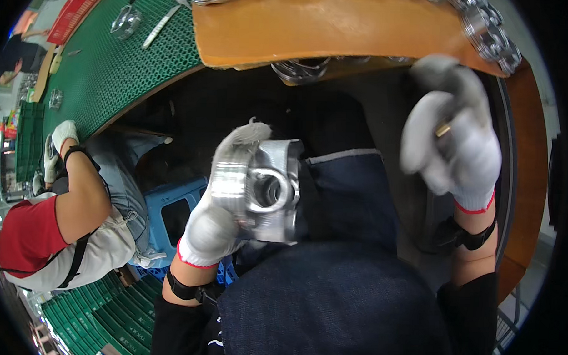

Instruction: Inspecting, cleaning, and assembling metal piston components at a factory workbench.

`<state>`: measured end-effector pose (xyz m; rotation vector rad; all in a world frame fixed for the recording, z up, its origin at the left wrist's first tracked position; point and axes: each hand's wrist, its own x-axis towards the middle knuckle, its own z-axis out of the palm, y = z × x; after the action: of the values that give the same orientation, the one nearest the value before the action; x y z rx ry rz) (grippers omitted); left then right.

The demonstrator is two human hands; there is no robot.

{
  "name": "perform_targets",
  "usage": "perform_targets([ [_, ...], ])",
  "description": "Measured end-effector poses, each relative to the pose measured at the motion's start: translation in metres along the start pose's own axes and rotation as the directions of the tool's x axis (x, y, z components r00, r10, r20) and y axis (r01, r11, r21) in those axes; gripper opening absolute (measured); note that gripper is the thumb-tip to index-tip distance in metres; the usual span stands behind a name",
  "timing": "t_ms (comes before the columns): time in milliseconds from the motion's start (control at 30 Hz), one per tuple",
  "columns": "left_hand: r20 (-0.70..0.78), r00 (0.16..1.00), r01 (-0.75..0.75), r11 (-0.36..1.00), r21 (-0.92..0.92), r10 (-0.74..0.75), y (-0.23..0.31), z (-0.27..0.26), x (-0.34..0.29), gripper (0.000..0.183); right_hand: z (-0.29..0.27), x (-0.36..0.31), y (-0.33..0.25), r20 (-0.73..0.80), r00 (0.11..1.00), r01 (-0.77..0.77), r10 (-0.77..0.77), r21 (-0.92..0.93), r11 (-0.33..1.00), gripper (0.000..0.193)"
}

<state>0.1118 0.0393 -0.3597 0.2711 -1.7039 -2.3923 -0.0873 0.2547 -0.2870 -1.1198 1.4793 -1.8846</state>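
Observation:
My left hand (217,219), in a white knit glove with a red cuff edge, is closed round a shiny metal piston (273,218). The piston lies on its side in my grip, with its ring-grooved crown toward my palm and its round pin bore facing up. Off to the right, my gloved right hand (457,133) is raised near the board's edge and smeared by motion. Its fingers curl round something dark with a small brass-coloured bit (443,129); I cannot make out what it is.
An orange-brown board (327,29) spans the top, with more pistons (489,34) at its right end and others (300,70) beneath it. Left is a green mesh-topped bench (113,65) bearing a white-handled tool (161,27). A co-worker (76,214) sits beside a blue plastic stool (170,211) and green trays (104,312).

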Motion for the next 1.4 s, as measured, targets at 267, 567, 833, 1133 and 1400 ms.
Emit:
perform_targets([
  [267, 0.044, 0.999, -0.02, 0.972, 0.233, 0.01, 0.017, 0.048, -0.001, 0.127, 0.018, -0.009, -0.004, 0.544, 0.839, 0.527, 0.022, -0.823, 0.212, 0.033],
  [567, 0.371, 0.823, -0.565, 0.686, 0.458, 0.43, -0.005, 0.043, -0.001, 0.11, 0.036, -0.046, -0.015, 0.292, 0.885, 0.184, 0.361, -0.934, 0.305, 0.026],
  [833, 0.505, 0.862, 0.505, -0.002, -0.863, -0.044, 0.047, 0.041, 0.028, 0.117, 0.021, -0.046, -0.008, -0.219, 0.769, -0.627, 0.601, -0.076, 0.775, 0.034],
  [1133, 0.33, 0.944, 0.329, 0.07, -0.942, 0.017, 0.028, -0.021, 0.011, 0.117, 0.038, -0.034, 0.045, -0.125, 0.61, -0.749, 0.782, -0.412, 0.518, 0.035],
  [1400, -0.512, 0.838, -0.427, 0.813, -0.396, 0.191, 0.028, -0.145, 0.09, 0.043, 0.026, -0.074, 0.055, -0.144, 0.564, -0.752, 0.813, -0.496, 0.434, 0.035],
])
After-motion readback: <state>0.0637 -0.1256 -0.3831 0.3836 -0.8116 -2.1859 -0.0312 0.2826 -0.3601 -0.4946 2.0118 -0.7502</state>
